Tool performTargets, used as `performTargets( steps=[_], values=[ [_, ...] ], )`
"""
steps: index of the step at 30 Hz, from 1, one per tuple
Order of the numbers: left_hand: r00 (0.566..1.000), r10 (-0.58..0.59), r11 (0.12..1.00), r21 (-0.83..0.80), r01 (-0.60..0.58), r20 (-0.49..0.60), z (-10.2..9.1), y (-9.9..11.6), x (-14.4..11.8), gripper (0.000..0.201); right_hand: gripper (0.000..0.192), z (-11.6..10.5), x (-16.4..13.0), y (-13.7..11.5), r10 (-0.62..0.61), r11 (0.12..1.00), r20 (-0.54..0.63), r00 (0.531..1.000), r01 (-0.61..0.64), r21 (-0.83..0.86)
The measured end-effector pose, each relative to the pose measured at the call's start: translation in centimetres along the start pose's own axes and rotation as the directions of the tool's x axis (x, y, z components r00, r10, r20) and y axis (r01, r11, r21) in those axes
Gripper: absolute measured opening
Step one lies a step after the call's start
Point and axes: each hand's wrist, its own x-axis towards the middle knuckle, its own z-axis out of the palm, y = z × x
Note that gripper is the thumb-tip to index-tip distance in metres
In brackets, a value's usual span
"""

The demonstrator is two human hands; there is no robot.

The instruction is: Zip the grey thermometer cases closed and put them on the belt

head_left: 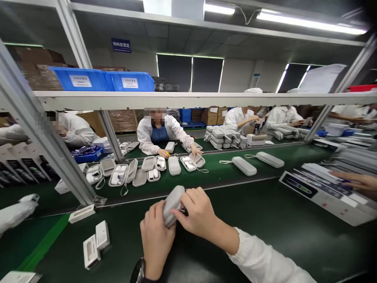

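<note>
Above the near green work surface I hold a grey zip case (173, 204), tilted and apparently closed. My left hand (157, 226) wraps round its lower left side. On its right side, the fingers of my right hand (197, 208) pinch at the edge; whether they grip the zip pull or the strap is hidden. Beyond my hands, two closed grey cases, a nearer case (244, 166) and a farther case (270, 159), lie on the belt with their wrist straps pointing left. Several open cases (118, 174) with white devices inside sit farther left.
Small white boxes (91, 251) lie at left on the near surface. A long carton (324, 196) stands at right, with a co-worker's hand (359, 182) over it. Across the belt, a co-worker (160, 131) handles open cases. A metal post (70, 173) rises at left; a shelf (188, 101) spans overhead.
</note>
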Motion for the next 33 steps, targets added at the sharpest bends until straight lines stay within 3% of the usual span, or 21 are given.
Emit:
performTargets(
  steps=[6,11,16,22,27,31,33],
  values=[
    [0.997,0.035,0.975,0.223,-0.020,-0.062,0.0,-0.6,0.3,0.040,0.033,0.7,-0.1,0.5,-0.020,0.999,0.058,0.998,0.022,-0.026],
    [0.992,-0.003,0.971,0.239,0.033,-0.123,-0.3,-1.0,0.7,0.044,0.023,0.9,-0.3,0.1,-0.020,0.999,0.090,0.996,0.023,-0.032],
    [0.988,0.014,0.967,0.255,0.026,-0.154,-0.2,-1.1,0.6,0.052,0.022,1.5,-0.5,0.1,-0.097,0.991,0.123,0.988,0.107,-0.084],
    [0.992,0.041,0.970,0.244,-0.009,-0.123,0.5,-1.8,0.6,0.056,0.020,2.5,-0.7,1.0,-0.100,0.985,0.102,0.990,0.112,-0.130],
    [0.986,0.121,0.989,0.102,-0.110,-0.114,1.4,-3.5,1.0,0.059,0.019,2.1,0.5,4.0,-0.212,0.974,0.147,0.966,0.196,0.115],
    [0.974,0.201,0.979,-0.008,-0.203,-0.101,1.8,-4.3,1.4,0.064,0.020,2.0,1.5,8.7,-0.104,0.923,0.193,0.976,0.023,0.384],
    [0.963,0.256,0.960,-0.094,-0.263,-0.083,1.9,-4.5,1.5,0.068,0.024,2.7,1.5,10.3,-0.032,0.820,0.262,0.965,-0.125,0.559]
  ],
)
